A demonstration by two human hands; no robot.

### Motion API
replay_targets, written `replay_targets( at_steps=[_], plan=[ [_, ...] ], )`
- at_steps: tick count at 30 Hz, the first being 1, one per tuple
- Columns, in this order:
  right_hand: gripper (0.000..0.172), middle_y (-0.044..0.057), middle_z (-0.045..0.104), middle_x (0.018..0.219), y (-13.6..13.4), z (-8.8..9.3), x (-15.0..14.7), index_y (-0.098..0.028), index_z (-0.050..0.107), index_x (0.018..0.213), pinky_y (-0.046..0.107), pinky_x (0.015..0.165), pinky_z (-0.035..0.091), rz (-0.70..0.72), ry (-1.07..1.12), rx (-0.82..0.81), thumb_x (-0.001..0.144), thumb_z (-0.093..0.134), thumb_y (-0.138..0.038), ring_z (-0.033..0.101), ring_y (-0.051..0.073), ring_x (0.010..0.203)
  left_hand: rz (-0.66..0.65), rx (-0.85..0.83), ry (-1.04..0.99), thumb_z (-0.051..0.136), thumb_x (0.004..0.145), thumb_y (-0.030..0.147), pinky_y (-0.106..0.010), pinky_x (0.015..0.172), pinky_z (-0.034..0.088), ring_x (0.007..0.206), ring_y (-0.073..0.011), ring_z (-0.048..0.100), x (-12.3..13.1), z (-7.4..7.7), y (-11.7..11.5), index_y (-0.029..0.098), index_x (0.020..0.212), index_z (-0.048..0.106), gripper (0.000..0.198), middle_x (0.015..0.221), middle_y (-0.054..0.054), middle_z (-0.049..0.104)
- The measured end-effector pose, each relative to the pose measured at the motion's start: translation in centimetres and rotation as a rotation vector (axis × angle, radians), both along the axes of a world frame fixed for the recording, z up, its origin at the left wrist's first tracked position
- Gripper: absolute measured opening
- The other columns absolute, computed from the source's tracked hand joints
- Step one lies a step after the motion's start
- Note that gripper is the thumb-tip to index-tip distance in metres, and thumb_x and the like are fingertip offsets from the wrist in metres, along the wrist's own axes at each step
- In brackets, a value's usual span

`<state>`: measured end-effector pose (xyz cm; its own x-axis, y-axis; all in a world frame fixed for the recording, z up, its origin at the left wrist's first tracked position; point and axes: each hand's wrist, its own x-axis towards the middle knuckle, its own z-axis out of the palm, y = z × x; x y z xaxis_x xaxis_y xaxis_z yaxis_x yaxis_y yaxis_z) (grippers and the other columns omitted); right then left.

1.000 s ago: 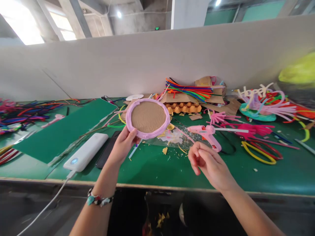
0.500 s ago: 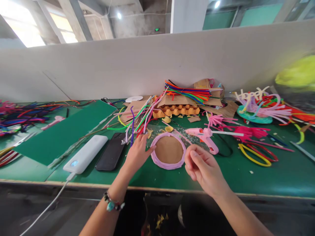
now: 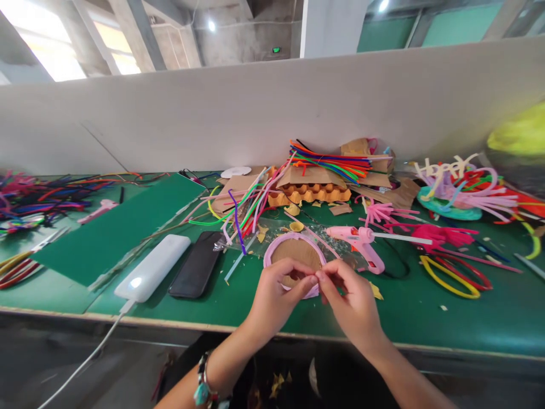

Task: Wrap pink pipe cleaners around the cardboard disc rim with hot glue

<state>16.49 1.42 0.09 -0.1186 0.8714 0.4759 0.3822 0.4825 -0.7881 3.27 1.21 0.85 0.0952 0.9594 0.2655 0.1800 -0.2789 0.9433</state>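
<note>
My left hand [image 3: 286, 287] and my right hand [image 3: 347, 289] meet fingertip to fingertip over the near edge of a cardboard disc [image 3: 293, 250]. A lilac fuzzy ring [image 3: 272, 243] runs around the disc's rim. Both hands are closed in a pinch; whatever lies between the fingertips is too small or hidden to make out. The hands cover the disc's lower part. To the right of the disc, a pink hot glue gun [image 3: 360, 241] lies on its side with a clear glue stick [image 3: 404, 237] poking out of its back.
A white power bank [image 3: 153, 267] with a cable and a black phone [image 3: 196, 264] lie left. Behind stand an orange egg tray [image 3: 310, 194] and bundled pipe cleaners [image 3: 332, 162]. A pink pipe-cleaner tassel [image 3: 443, 234] lies right. The green table's front edge [image 3: 213, 326] is close.
My left hand has moved right from beside the disc to meet my right hand. My right hand's fingers now pinch against the left's, in front of the disc. The view shifted slightly.
</note>
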Motion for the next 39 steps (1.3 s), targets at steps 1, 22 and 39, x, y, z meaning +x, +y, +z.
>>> replay_targets(
  at_steps=[1, 22, 39],
  plan=[
    [0.021, -0.005, 0.046, 0.045, 0.1, -0.1, 0.1, -0.022, 0.046, 0.062, 0.02, 0.04, 0.037, -0.028, -0.05, 0.054, 0.081, 0.045, -0.032, 0.045, 0.009, 0.04, 0.009, -0.008, 0.024, 0.06, 0.071, 0.026, -0.022, 0.057, 0.042, 0.059, -0.0128, 0.054, -0.1, 0.1, 0.0, 0.016, 0.065, 0.064, 0.013, 0.063, -0.003, 0.065],
    [0.006, 0.0, 0.06, 0.07, 3.6, 2.8, -0.4, -0.02, 0.046, 0.081, 0.021, 0.05, 0.042, 0.05, -0.269, -0.048, 0.082, 0.044, -0.025, 0.054, 0.009, 0.052, 0.192, 0.12, 0.258, 0.04, 0.065, 0.017, -0.02, 0.05, 0.036, 0.05, -0.0101, 0.046, -6.5, 2.1, 2.4, 0.018, 0.061, 0.05, 0.012, 0.053, 0.003, 0.049],
    [0.034, 0.008, 0.053, 0.113, 17.3, 4.4, -5.8, -0.016, 0.05, 0.113, 0.039, 0.079, 0.047, -0.187, -1.069, -0.314, 0.084, 0.05, -0.034, 0.055, 0.018, 0.095, 0.583, 0.48, 0.509, 0.039, 0.069, 0.016, -0.017, 0.049, 0.041, 0.046, -0.0082, 0.051, -10.8, 4.6, 1.8, 0.018, 0.059, 0.052, 0.016, 0.05, 0.004, 0.054]
  ],
)
